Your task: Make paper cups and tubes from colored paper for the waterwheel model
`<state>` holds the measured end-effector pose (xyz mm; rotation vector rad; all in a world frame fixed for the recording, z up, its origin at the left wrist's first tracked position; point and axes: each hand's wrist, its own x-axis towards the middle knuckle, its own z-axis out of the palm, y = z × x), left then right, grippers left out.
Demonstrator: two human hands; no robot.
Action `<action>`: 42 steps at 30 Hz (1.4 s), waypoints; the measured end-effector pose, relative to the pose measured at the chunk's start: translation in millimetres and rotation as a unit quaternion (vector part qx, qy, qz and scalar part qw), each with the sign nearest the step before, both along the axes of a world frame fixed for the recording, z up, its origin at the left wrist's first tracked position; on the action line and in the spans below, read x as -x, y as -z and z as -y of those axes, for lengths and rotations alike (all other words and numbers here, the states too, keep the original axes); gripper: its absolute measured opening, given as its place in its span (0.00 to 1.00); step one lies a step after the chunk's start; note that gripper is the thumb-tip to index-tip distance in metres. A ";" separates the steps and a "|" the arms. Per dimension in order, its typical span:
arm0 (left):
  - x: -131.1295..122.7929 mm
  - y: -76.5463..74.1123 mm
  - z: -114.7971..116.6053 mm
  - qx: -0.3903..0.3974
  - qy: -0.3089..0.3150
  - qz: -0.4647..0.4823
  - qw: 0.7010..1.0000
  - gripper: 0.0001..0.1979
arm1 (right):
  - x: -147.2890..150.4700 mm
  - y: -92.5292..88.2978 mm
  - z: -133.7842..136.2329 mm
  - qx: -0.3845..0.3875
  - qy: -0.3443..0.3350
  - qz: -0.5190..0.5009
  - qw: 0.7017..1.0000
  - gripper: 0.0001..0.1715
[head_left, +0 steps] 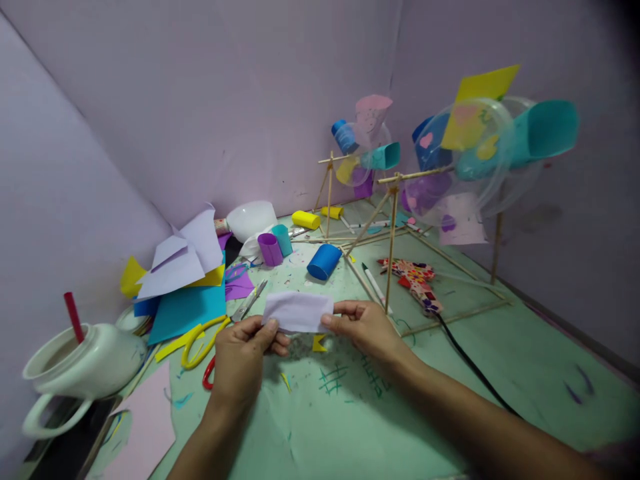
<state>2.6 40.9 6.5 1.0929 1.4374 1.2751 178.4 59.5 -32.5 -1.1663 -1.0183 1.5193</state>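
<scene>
A small white strip of paper is stretched level between my two hands, above the green tabletop. My left hand pinches its left end between thumb and fingers. At the other end my right hand grips the right edge the same way. Beside my left hand lie scissors with yellow handles, blades pointing away, and a red handle partly hidden by that hand. Beyond the paper rest a blue paper tube, a purple tube and a teal tube. A small yellow scrap lies below the strip.
Two stick-framed wheels with coloured paper cups, a near one and a far one, stand at right. A patterned glue gun trails a black cord. Stacked paper and a white teapot are at left.
</scene>
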 end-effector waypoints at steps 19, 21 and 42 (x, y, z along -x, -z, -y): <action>32.9 12.7 -21.1 0.144 0.029 0.394 0.907 0.09 | -11.3 -14.8 11.8 -0.145 0.121 0.078 0.979 0.26; 34.4 16.9 -21.0 0.139 0.032 0.392 0.909 0.09 | -10.6 -16.9 12.3 -0.145 0.105 0.083 0.980 0.27; 17.8 8.1 -20.1 0.127 -0.069 0.290 0.946 0.07 | -6.6 -27.3 11.6 -0.237 0.072 0.116 0.962 0.08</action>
